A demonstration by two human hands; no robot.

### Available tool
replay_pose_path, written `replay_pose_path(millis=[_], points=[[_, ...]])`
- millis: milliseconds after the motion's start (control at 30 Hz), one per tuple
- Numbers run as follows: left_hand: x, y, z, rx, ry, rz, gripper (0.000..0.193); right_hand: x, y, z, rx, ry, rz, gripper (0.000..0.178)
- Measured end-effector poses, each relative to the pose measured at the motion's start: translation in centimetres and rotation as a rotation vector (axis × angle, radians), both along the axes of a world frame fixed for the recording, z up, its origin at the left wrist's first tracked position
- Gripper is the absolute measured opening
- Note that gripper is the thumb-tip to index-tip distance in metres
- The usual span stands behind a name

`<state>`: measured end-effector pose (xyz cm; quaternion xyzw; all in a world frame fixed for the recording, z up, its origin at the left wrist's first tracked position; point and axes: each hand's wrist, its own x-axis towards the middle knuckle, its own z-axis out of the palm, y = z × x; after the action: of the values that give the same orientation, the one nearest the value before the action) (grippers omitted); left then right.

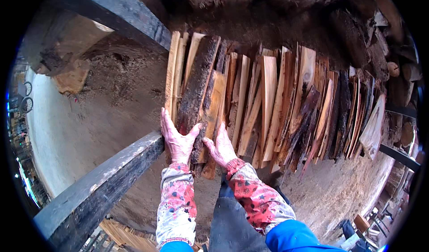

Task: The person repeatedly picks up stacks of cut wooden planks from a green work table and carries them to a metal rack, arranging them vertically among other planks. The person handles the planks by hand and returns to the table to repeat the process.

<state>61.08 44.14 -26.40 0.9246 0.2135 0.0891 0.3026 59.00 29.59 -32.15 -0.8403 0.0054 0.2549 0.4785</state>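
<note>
My left hand [179, 144] is at the left end of a long row of split wood slabs. Its fingers lie along the left side of a dark bark-covered slab [198, 82], and its thumb rests on that slab's face. Close beside it, my right hand [221, 149] takes a shorter pale slab [215, 100] between thumb and fingers; the fingertips dip partly out of sight into the gap at its right. Thin pale strips [172, 73] lean at the row's left end. The remaining slabs [268, 100] stand on edge, packed side by side toward the right.
A dark beam [107, 185] runs up from the lower left to the row's left end, and another [120, 15] crosses the upper left. Logs [393, 69] are piled at the far right. A cut log [71, 77] lies left on the dirt floor [111, 113].
</note>
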Motion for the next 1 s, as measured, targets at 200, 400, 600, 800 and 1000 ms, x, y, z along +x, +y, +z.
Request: replay_pose_path(millis=[200,400,600,800,1000], points=[[0.1,0.7,-0.8,0.180,-0.017,-0.048,0.099,0.3,-1.4,0.8,0.099,0.044,0.045,0.090],[0.8,0.6,-0.2,0.238,-0.021,-0.043,0.093,-0.8,-1.9,1.2,0.144,0.035,0.037,0.085],[1.0,1.7,-1.2,0.268,0.020,-0.049,0.092,-3.5,-5.7,3.3,0.037,0.030,0.153,0.074],[1.3,2.0,-1.9,0.138,0.216,-0.005,0.101,-12.9,-17.0,6.6,-0.177,0.244,0.301,0.065],[0.5,2.9,-3.0,0.232,0.145,-0.122,0.084,-19.8,-25.0,7.7,-0.337,0.387,0.186,0.062]])
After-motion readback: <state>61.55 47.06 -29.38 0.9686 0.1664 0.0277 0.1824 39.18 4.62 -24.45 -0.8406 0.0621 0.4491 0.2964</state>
